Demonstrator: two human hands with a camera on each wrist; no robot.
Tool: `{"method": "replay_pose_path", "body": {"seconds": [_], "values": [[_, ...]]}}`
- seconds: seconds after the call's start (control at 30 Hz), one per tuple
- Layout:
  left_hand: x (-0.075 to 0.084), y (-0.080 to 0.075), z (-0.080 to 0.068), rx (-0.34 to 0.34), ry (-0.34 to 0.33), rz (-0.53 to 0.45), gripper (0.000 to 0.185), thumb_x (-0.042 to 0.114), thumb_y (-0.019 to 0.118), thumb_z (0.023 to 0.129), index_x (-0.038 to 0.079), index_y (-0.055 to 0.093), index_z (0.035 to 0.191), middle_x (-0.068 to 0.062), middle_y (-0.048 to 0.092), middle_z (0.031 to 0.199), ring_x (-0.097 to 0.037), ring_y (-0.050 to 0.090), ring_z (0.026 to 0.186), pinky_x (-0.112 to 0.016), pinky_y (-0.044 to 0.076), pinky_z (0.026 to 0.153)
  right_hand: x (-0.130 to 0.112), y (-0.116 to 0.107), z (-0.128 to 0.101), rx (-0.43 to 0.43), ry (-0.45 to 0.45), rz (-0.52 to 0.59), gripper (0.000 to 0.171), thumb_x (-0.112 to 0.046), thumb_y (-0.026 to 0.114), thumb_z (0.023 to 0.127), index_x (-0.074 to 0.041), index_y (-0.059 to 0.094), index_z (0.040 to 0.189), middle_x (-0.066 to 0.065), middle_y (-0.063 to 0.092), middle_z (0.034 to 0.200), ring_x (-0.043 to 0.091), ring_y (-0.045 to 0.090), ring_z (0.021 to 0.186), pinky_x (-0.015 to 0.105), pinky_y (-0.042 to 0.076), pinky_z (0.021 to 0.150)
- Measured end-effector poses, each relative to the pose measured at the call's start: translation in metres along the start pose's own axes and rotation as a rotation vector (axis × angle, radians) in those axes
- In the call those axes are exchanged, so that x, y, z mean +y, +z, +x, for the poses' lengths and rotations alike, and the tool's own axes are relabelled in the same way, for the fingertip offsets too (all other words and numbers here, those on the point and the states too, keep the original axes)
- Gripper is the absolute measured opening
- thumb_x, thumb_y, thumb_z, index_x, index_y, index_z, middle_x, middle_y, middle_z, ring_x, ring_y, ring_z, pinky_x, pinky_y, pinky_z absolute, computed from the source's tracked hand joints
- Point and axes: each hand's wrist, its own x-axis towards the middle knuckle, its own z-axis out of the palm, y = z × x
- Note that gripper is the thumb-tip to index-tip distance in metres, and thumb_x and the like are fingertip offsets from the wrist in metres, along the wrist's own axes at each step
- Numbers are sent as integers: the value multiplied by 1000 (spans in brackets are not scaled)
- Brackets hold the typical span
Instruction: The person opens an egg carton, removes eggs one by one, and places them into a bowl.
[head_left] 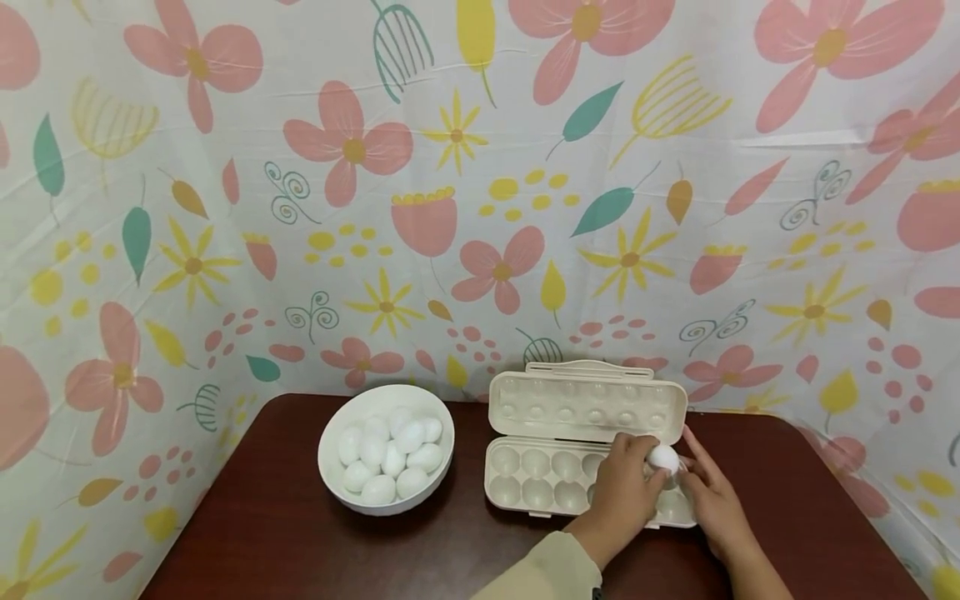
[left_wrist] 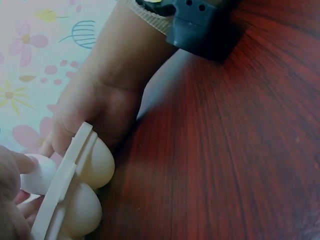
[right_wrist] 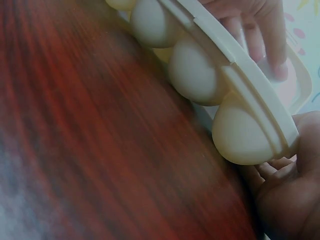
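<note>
An opened beige egg carton [head_left: 536, 494] lies on the table, its lid [head_left: 587, 406] raised behind it. My left hand [head_left: 622, 492] pinches a white egg [head_left: 663, 458] over the carton's right end; whether the egg touches a cup cannot be told. In the left wrist view the same egg [left_wrist: 37, 175] shows between the fingers, just past the carton's rim [left_wrist: 62, 187]. My right hand [head_left: 716, 504] grips the carton's right end. The right wrist view has its thumb [right_wrist: 307, 132] against the rim, while part of its fingers is hidden. Several left-hand cups are bare.
A white bowl [head_left: 330, 471] heaped with several white eggs [head_left: 393, 458] stands left of the carton on the dark red-brown table [head_left: 300, 550]. A flower-printed sheet [head_left: 480, 208] hangs close behind the table and along its sides.
</note>
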Motion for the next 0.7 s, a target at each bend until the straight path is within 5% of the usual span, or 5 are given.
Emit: {"method": "replay_pose_path", "body": {"seconds": [0.27, 0.7], "values": [[2, -14, -4, 106, 86, -22, 35, 26, 80, 87, 22, 67, 120, 8, 57, 108, 4, 58, 84, -3, 39, 71, -2, 1, -1, 15, 28, -31, 63, -12, 37, 109, -28, 11, 164, -34, 58, 108, -6, 63, 96, 21, 57, 73], [-5, -51, -6, 130, 85, -188, 35, 19, 75, 92, 17, 63, 125, 0, 56, 115, -3, 63, 100, -11, 52, 86, 2, 1, 0, -2, 14, 24, 65, -9, 39, 108, -27, 11, 164, -32, 60, 111, -3, 65, 95, 21, 57, 73]]}}
